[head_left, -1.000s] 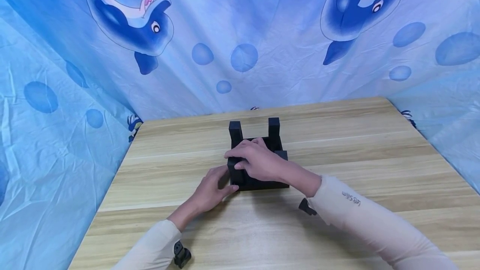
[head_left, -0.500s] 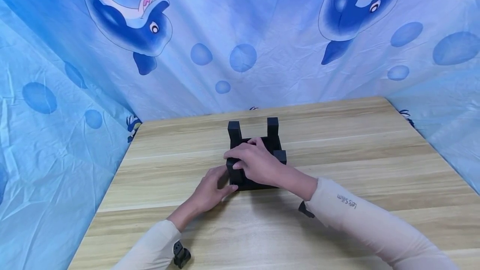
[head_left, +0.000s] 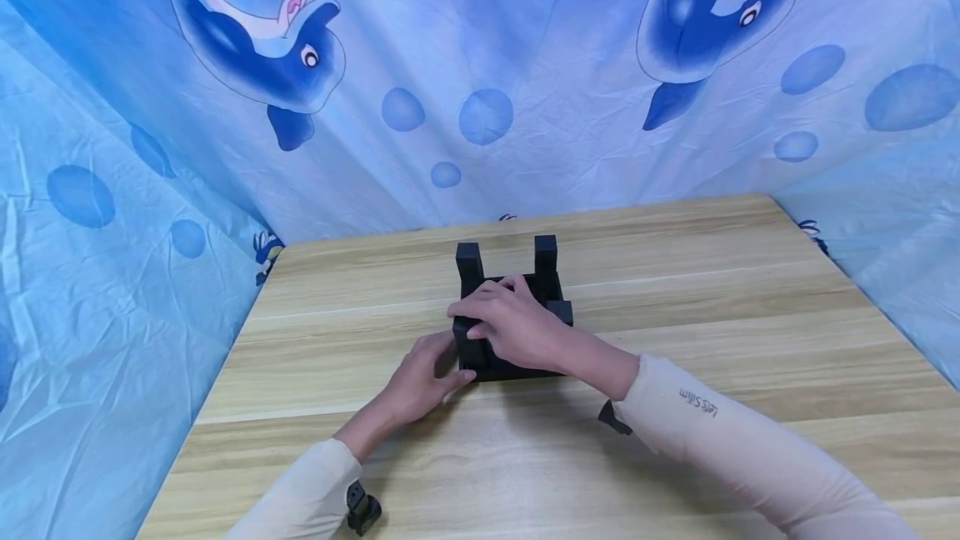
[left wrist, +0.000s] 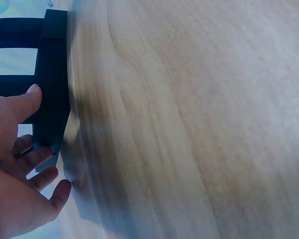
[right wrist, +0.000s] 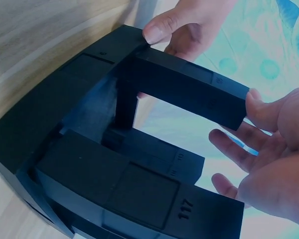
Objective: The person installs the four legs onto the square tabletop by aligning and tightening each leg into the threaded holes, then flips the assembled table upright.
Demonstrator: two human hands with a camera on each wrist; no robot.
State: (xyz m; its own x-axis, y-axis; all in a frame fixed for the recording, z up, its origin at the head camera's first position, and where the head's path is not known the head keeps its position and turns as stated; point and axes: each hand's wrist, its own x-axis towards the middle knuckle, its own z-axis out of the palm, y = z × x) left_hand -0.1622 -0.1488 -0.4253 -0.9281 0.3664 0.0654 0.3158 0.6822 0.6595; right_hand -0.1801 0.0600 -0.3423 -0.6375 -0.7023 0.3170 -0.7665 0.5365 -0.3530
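A black square frame with upright blocky legs, like a small upturned stool (head_left: 517, 373), stands on the wooden table. Its base (right wrist: 65, 84) lies flat, legs pointing up. My left hand (head_left: 420, 377) holds the near left corner, thumb on the front edge and fingers round the side. At the top of the near left leg (right wrist: 189, 84), my right hand (head_left: 517, 327) pinches the end between thumb and fingers. The near right leg (right wrist: 139, 184) bears the raised number 117. My right hand hides part of the base in the head view.
Wooden table top (head_left: 675, 290) surrounds the black frame. A blue curtain (head_left: 562, 148) with dolphin pictures hangs behind it and along both sides. Small black devices (head_left: 363, 511) sit at both wrists.
Both hands keep their hold on the black stool. Only the head view has shifted very slightly; the right forearm hardly moves.
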